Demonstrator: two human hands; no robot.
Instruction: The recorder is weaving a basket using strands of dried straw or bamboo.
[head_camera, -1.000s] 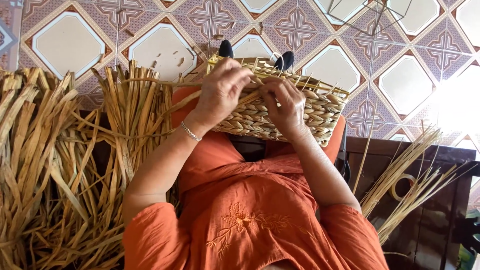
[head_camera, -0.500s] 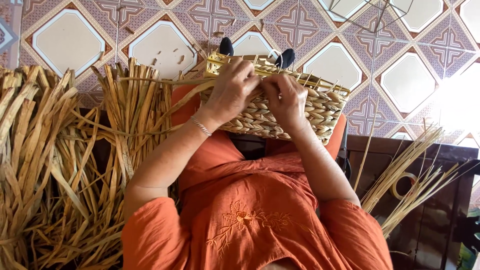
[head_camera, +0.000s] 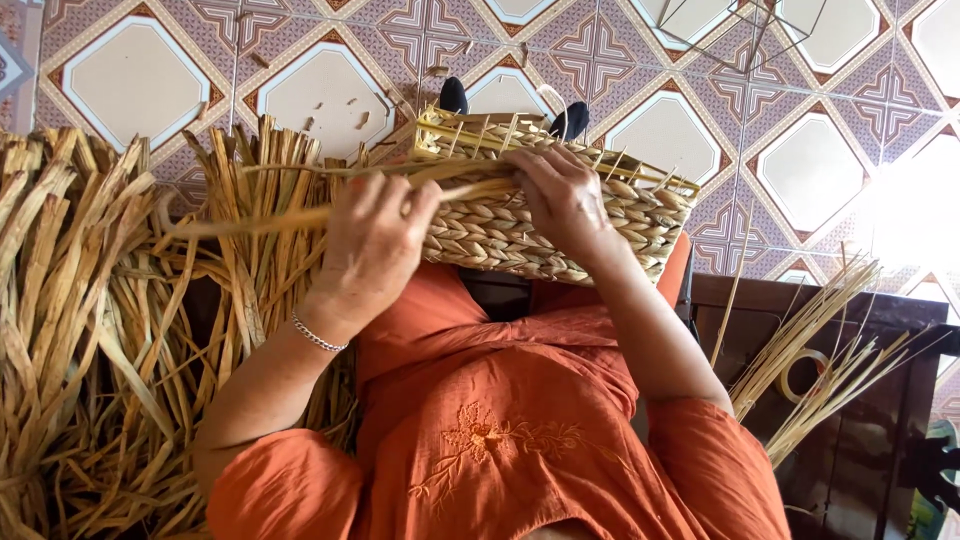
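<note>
The left hand (head_camera: 372, 245) is closed around a long dry straw strand (head_camera: 300, 215) that runs out past its knuckles. Just beside it, the right hand (head_camera: 565, 200) presses flat, fingers spread, on the woven basket (head_camera: 500, 235) resting on the lap. A heap of loose straw (head_camera: 90, 330) lies beside the left arm. Beyond both hands spreads the patterned tile floor (head_camera: 330, 90).

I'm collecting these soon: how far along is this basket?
Done: the basket has walls woven in braided rows. In hand: the left hand pulls a strand along the rim; the right hand presses there. Left: bare stakes poke above the rim.
</note>
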